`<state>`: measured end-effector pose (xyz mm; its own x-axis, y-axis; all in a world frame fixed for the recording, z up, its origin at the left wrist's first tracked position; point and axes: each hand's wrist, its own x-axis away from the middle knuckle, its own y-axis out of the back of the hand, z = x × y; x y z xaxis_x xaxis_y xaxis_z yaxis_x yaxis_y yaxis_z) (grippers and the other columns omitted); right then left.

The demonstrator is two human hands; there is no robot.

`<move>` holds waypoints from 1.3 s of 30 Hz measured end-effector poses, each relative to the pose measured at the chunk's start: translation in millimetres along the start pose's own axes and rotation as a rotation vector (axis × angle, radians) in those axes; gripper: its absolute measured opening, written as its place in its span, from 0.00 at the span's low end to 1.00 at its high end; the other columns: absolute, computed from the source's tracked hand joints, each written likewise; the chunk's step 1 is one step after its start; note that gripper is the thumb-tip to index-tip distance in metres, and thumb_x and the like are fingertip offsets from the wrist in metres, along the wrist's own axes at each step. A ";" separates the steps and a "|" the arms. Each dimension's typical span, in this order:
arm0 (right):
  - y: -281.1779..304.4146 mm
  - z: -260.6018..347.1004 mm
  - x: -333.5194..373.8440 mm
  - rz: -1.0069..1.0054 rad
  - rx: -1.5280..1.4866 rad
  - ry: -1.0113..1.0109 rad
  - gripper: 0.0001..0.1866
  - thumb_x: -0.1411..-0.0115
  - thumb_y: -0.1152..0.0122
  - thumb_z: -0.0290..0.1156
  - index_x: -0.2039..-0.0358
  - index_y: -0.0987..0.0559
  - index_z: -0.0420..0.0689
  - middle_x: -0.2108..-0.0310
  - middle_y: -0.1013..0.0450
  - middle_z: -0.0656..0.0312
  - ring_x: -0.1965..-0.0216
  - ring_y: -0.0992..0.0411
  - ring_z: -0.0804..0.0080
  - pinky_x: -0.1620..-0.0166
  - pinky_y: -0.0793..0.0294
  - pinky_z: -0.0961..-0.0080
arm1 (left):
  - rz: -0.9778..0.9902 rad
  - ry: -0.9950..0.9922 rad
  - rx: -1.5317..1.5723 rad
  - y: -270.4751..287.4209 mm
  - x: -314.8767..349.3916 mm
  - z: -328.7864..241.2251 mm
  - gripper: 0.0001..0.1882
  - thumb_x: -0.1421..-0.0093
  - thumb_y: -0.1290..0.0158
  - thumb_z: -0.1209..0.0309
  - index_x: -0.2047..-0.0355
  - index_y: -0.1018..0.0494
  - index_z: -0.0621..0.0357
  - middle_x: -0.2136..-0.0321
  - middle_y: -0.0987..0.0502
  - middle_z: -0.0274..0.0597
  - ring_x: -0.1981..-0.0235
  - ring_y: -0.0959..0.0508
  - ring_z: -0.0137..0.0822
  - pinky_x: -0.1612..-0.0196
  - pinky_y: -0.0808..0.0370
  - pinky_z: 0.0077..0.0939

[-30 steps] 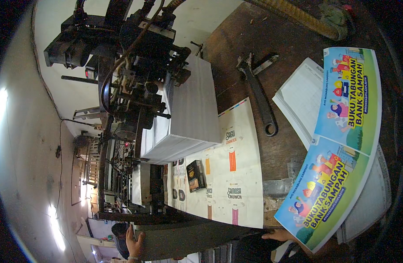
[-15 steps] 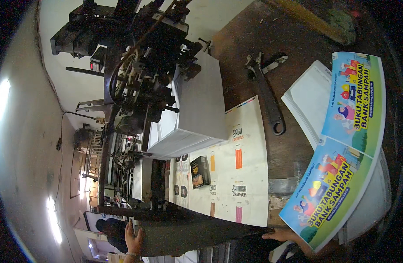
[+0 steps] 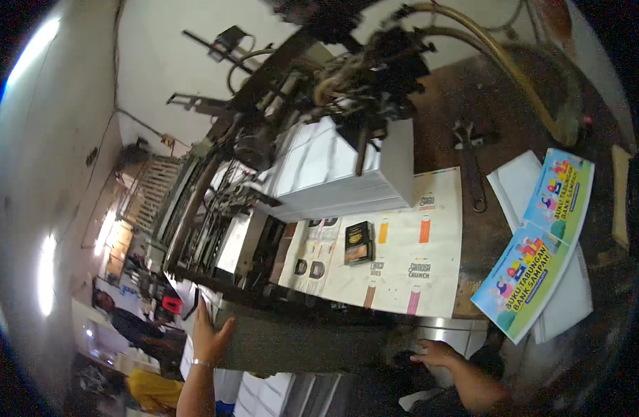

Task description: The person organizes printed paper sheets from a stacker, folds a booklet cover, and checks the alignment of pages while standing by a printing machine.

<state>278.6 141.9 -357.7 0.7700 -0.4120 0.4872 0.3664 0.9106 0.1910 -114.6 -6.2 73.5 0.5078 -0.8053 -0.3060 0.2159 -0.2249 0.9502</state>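
My left hand (image 3: 209,337) is raised at the corner of the machine's grey panel (image 3: 298,340), fingers stretched and thumb apart. Its fingertips are close to a dark bar (image 3: 193,304); whether they touch it, I cannot tell. Low at the right, my right hand (image 3: 436,353) reaches leftward with loosely extended fingers, near a small dark knob-like shape, and I make out nothing held. Between and beyond the hands lies a cream printed sheet (image 3: 441,208) carrying a small black box (image 3: 358,243). Behind it stands a tall stack of white paper (image 3: 396,167) under the machine's dark mechanism (image 3: 375,90).
An adjustable wrench (image 3: 474,181) rests on the brown board. Right of it, a colourful printed sheet (image 3: 552,243) overlaps white paper (image 3: 573,299). A yellowish hose (image 3: 503,52) curves overhead. A person in dark clothing (image 3: 135,323) and one in yellow (image 3: 152,390) are at the lower left.
The whole view has shifted and tilted, showing more of the room at lower left. Both my hands and forearms show more fully; the left hand stays by the panel's corner.
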 end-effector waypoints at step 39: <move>-97.1 12.0 220.8 -0.460 0.646 -0.242 0.47 0.46 0.45 0.73 0.33 0.33 0.58 0.28 0.48 0.52 0.26 0.58 0.48 0.32 0.57 0.32 | -0.217 0.028 0.064 -13.8 55.5 -5.1 0.53 0.47 0.39 0.44 0.31 0.47 0.63 0.33 0.39 0.54 0.32 0.38 0.50 0.31 0.42 0.44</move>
<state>406.7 -37.1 -258.5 0.4556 -0.7967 0.3971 0.1884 0.5223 0.8317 -85.1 -44.9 43.0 0.4784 -0.7190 -0.5041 0.2698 -0.4259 0.8636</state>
